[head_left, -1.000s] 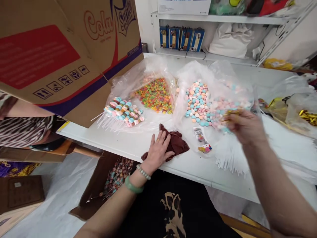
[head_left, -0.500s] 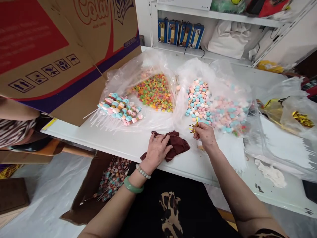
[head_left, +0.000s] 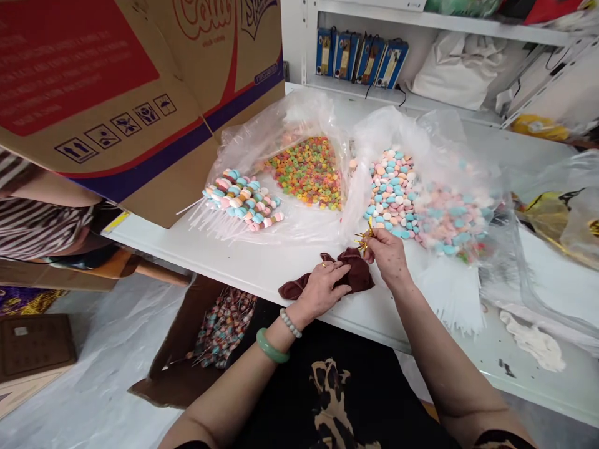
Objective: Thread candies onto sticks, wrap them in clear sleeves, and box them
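Observation:
My left hand (head_left: pixel 322 290) lies over a crumpled dark brown cloth (head_left: pixel 358 271) at the table's front edge, fingers stretched across it and thumb apart. Part of the cloth is hidden beneath the palm. Just right of it, my right hand (head_left: pixel 387 255) pinches a small bunch of gold twist ties (head_left: pixel 365 238). Beyond that hand, pastel pink, blue and white candies (head_left: pixel 390 190) lie in a clear plastic bag. Candy skewers (head_left: pixel 243 199) on white sticks rest in a pile to the left, beside small colourful ring candies (head_left: pixel 309 171) in another bag.
A large cardboard box (head_left: pixel 187 143) stands at the left of the table (head_left: pixel 262 268). Below the edge, an open carton (head_left: pixel 163 368) holds finished candy sticks (head_left: pixel 224 327). White sticks (head_left: pixel 456 293) and a white glove-like cloth (head_left: pixel 533 340) lie right. Another person's arm (head_left: pixel 60 184) shows far left.
The view has swung slightly left, so things sit further right. The brown cloth is more bunched under my left hand, and my hands are closer together. My right hand keeps the gold ties.

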`<state>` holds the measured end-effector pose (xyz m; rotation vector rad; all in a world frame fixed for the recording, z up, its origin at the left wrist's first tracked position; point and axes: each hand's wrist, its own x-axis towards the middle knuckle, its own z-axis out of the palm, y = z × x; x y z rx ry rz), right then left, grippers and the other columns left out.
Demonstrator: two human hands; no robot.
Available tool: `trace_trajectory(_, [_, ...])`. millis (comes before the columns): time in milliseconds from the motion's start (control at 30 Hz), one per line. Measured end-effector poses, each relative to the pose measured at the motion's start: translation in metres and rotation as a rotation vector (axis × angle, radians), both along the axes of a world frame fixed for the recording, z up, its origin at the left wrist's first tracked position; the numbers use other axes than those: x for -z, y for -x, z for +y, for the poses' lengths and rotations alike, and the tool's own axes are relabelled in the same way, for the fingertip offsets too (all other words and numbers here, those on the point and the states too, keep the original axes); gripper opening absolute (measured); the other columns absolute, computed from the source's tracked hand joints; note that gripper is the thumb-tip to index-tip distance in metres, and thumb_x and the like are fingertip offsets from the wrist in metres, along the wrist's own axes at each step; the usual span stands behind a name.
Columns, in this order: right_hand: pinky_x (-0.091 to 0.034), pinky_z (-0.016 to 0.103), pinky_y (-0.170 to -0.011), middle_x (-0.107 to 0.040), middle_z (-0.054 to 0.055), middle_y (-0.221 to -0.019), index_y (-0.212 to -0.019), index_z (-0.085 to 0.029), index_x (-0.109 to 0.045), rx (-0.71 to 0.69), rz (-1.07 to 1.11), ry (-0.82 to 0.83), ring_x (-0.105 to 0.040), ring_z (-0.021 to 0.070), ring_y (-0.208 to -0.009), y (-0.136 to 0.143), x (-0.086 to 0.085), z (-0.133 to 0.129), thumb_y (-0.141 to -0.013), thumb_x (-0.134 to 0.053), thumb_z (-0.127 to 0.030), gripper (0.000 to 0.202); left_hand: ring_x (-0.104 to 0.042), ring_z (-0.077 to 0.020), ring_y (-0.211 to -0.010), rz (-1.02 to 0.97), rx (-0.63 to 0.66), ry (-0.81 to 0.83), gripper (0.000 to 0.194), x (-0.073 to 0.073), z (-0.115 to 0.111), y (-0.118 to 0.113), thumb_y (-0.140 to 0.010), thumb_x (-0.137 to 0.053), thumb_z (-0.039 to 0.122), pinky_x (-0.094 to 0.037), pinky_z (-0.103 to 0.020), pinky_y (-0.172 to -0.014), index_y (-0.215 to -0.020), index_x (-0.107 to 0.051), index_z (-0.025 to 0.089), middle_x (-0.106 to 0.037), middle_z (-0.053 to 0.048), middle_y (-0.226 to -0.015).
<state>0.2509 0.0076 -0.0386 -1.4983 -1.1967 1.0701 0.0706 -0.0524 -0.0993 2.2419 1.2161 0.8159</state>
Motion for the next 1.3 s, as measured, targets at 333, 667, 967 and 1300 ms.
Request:
trace_trajectory(333, [-0.045,0.026,-0.057,-0.064,-0.005,-0.064,-0.095,-0.025,-0.068,0.047,-0.429,0.072,-0.057,0.0143,-0.048,-0.044,0.027,0.018,-0.066,-0.046,-0.014,0.038,-0.065,-0.0214,-0.105,-0.294,-0.373,0.052,0.019,-0.015,-0.001,0.020,-0.088,-0.059,0.026,-0.051,-0.040,-0.097,-0.099,-0.073,0.019,-0.070,-0.010,-0.111])
trace_trajectory(667, [-0.044,0.025,-0.054,-0.063,-0.003,-0.062,-0.088,-0.024,-0.070,0.180,-0.246,-0.091,-0.056,0.0142,-0.049,-0.049,0.026,0.018,-0.080,-0.049,-0.033,0.024,-0.066,-0.0189,-0.102,-0.312,-0.328,0.023,0.016,-0.033,-0.009,0.012,-0.088,-0.058,0.023,-0.054,-0.035,-0.091,-0.093,-0.073,0.020,-0.070,-0.008,-0.104])
trace_trajectory(967, [-0.045,0.026,-0.055,-0.069,0.001,-0.080,-0.084,-0.022,-0.069,0.217,-0.107,-0.106,-0.056,0.0144,-0.059,-0.055,0.020,0.028,-0.070,-0.058,-0.034,0.022,-0.066,-0.0185,-0.100,-0.311,-0.305,0.052,0.016,-0.043,-0.008,0.010,-0.087,-0.059,0.023,-0.055,-0.033,-0.089,-0.091,-0.074,0.021,-0.070,-0.007,-0.103])
trace_trajectory(1300, [-0.039,0.027,-0.064,-0.066,0.008,-0.100,-0.088,-0.022,-0.071,-0.040,-1.036,0.086,-0.060,0.0203,-0.087,-0.051,0.023,0.003,-0.082,-0.051,-0.018,0.021,-0.066,-0.0188,-0.100,-0.376,-0.282,0.144,0.016,-0.046,-0.007,0.004,-0.086,-0.059,0.024,-0.054,-0.033,-0.090,-0.090,-0.074,0.021,-0.070,-0.006,-0.100])
